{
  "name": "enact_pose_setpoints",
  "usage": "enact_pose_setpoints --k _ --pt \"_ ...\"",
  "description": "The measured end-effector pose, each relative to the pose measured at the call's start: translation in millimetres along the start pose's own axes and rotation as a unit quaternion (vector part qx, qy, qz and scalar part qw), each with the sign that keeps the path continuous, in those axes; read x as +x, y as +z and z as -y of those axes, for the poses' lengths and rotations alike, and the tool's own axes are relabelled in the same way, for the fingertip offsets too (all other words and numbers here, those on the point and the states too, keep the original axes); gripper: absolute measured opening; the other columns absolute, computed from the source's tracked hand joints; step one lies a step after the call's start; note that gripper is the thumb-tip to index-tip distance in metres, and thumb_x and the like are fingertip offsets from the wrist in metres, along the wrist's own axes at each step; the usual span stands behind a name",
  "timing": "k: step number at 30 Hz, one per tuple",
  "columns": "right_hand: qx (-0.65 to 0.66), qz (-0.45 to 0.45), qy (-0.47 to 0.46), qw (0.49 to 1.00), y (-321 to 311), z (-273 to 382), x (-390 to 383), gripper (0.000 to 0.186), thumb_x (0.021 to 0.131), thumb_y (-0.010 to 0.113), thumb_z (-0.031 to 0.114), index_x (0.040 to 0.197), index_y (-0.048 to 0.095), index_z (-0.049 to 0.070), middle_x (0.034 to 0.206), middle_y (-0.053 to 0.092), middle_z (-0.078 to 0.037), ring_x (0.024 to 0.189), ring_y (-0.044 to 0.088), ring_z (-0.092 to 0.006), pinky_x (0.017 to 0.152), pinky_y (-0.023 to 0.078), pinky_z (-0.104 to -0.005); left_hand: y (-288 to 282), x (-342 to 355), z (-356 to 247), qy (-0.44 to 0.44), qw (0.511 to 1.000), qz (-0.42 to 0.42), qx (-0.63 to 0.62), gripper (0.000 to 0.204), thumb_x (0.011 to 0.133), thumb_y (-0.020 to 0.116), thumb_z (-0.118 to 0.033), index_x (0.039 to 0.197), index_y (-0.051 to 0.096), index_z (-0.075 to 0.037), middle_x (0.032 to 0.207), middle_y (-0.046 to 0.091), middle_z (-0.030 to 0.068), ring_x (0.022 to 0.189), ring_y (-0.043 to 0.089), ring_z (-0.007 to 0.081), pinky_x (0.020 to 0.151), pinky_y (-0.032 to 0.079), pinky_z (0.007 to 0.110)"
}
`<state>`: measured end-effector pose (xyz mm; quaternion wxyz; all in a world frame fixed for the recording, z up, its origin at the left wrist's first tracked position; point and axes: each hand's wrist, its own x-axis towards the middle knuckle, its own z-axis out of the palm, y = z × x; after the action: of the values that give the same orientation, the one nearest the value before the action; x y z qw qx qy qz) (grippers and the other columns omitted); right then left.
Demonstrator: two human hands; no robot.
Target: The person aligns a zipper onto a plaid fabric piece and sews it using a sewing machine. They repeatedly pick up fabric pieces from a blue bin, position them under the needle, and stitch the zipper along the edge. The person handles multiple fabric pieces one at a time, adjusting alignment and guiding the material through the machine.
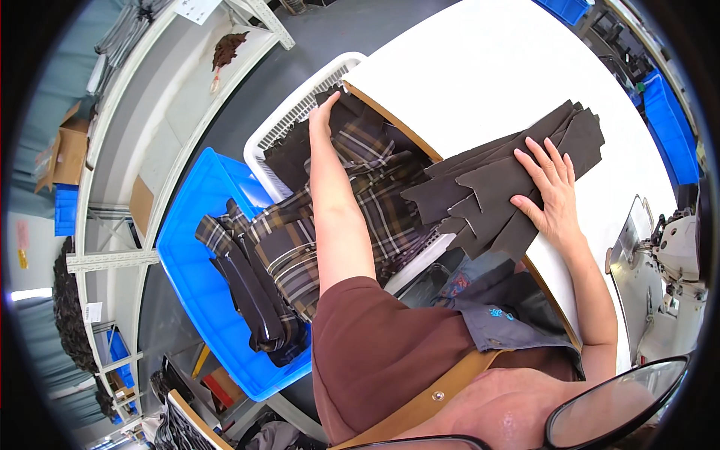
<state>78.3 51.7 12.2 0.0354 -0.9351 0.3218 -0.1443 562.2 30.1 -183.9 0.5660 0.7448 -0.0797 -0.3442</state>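
Note:
Over the far part of a white slatted basket (259,142), my left hand (322,118) reaches out with its fingers close together on the edge of a dark fabric piece (351,112). Part of its grip is hidden. My right hand (553,196) lies flat, fingers spread, on a fanned stack of dark brown cut fabric pieces (495,176). That stack rests on the white table (480,75) and hangs over its near left edge. Brown, black and white plaid fabric (386,202) lies beneath my left forearm, spreading from the white basket toward a blue bin.
The blue bin (187,247) stands at the left, holding plaid and dark bundled pieces (251,292). A metal shelf rack (112,259) runs along the left side. A sewing machine (675,247) sits at the right. Another blue bin (667,120) is at the far right.

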Motion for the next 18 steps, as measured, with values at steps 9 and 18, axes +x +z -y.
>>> enact_pose_setpoints --k 9,18 --pt "0.009 -0.014 -0.006 1.000 2.2 0.4 0.3 0.062 0.078 0.060 0.050 0.130 0.049 0.018 0.140 0.039 -0.007 0.133 0.029 -0.0315 0.107 0.018 -0.0520 -19.2 -53.7 -56.7 0.034 0.996 0.057 -0.066 0.035 0.064 0.078 0.001 0.095 0.063 0.004 0.088 0.066 0.0155 0.077 0.065 0.0278 0.069 0.054 0.037" --pt "-0.004 -0.041 -0.018 0.999 8.5 -2.7 0.0 0.060 0.081 0.058 0.050 0.131 0.048 0.018 0.139 0.040 -0.006 0.133 0.029 -0.0298 0.108 0.018 -0.0513 -78.9 -170.0 -125.8 0.336 0.931 0.017 -0.139 0.030 0.069 0.077 0.000 0.096 0.064 0.003 0.091 0.066 0.0086 0.080 0.063 0.0179 0.075 0.050 0.030"
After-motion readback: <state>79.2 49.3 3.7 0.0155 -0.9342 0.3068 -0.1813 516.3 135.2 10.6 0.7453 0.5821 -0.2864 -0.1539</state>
